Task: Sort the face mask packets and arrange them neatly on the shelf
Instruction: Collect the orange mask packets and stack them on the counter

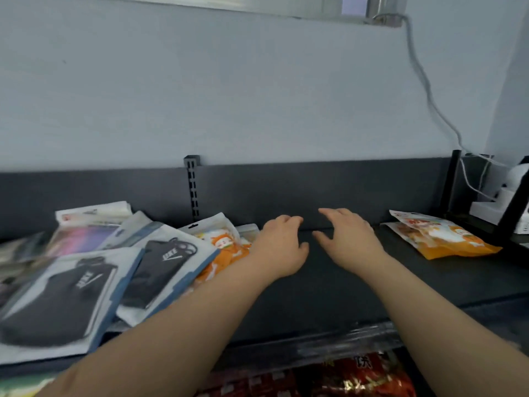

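Dark grey shelf (329, 285) carries jumbled face mask packets (160, 262) at left and orange packets (446, 237) at right. Between them, the left hand (282, 247) and right hand (350, 239) hover empty, fingers relaxed.

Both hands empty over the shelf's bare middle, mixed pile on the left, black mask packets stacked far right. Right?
No. The head view shows orange packets at the far right; the black mask packets lie in the left pile. The left hand and right hand are indeed empty over the shelf middle.
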